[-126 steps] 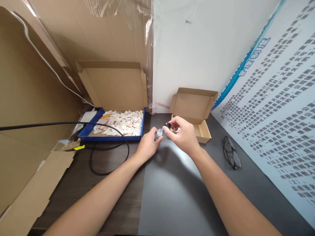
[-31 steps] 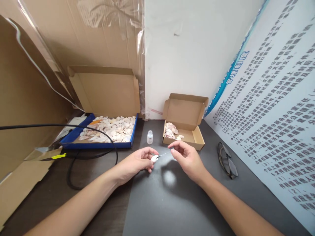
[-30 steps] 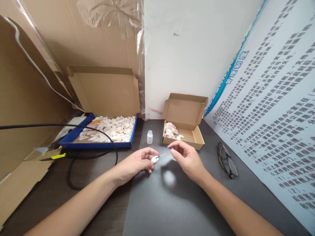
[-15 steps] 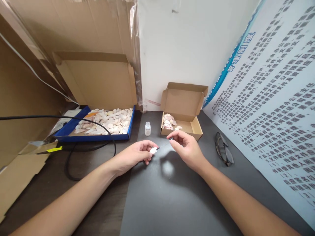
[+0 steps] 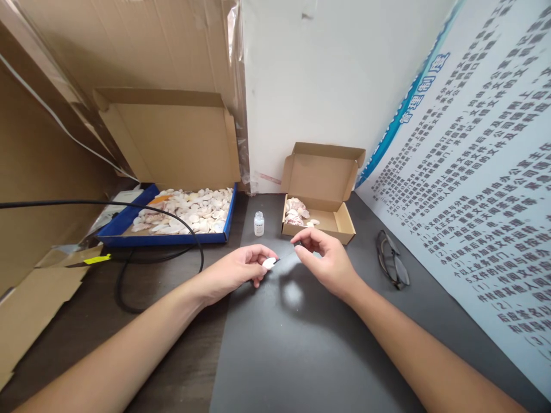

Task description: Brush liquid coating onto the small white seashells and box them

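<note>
My left hand (image 5: 245, 265) pinches a small white seashell (image 5: 269, 263) between thumb and fingers above the dark mat. Opposite it, my right hand (image 5: 321, 255) grips the dark end of a thin brush (image 5: 286, 253) between thumb and fingertips. The brush's slim stem slants down to the left, and its dark tip is at the shell's edge; whether it touches cannot be made out. A small glass bottle (image 5: 259, 225) with pale contents and a label stands uncapped just beyond my hands.
A blue-sided box (image 5: 161, 241) full of shells is at the left behind a black cable (image 5: 189, 226). A small cardboard box (image 5: 344, 221) with several shells stands at the back right. Eyeglasses (image 5: 392, 261) lie right of my right hand. A printed poster (image 5: 482, 172) borders the right side.
Both hands keep nearly the same pose. The shell seems slightly turned in my left hand, and the brush tip stays at its edge. The view has shifted very slightly.
</note>
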`<state>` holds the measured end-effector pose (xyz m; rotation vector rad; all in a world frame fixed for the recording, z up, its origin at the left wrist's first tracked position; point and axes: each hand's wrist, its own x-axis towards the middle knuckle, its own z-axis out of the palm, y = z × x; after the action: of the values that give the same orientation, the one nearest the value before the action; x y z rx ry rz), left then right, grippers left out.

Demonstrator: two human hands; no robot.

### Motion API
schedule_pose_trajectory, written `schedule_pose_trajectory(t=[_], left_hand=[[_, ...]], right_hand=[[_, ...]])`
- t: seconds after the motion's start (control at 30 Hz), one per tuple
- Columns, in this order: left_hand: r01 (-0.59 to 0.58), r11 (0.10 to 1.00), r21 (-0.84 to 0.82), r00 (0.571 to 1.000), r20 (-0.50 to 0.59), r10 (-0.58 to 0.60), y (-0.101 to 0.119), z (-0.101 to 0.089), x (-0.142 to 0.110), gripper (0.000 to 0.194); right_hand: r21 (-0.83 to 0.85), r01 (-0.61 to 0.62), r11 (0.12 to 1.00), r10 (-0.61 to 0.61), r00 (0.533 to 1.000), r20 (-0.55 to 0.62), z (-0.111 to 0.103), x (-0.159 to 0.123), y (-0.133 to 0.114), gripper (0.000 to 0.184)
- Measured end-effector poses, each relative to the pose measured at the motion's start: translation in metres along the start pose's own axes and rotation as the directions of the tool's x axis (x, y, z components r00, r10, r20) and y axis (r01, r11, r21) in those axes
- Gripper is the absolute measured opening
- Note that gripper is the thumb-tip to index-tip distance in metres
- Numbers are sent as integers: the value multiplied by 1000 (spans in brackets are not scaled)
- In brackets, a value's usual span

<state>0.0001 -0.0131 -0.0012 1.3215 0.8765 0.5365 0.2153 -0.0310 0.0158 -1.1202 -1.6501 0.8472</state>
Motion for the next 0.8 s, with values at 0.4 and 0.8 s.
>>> schedule_pose_trajectory(t=[0.4,0.8], left_hand=[[1,999,36,1000,15,-2,4,2,-1,34],[26,996,80,998,56,-31,13,7,-7,35]], right_hand=[[11,23,1000,-24,999,38,0,-1,0,5],[-37,54,998,-52,998,46,-7,-1,-5,4]])
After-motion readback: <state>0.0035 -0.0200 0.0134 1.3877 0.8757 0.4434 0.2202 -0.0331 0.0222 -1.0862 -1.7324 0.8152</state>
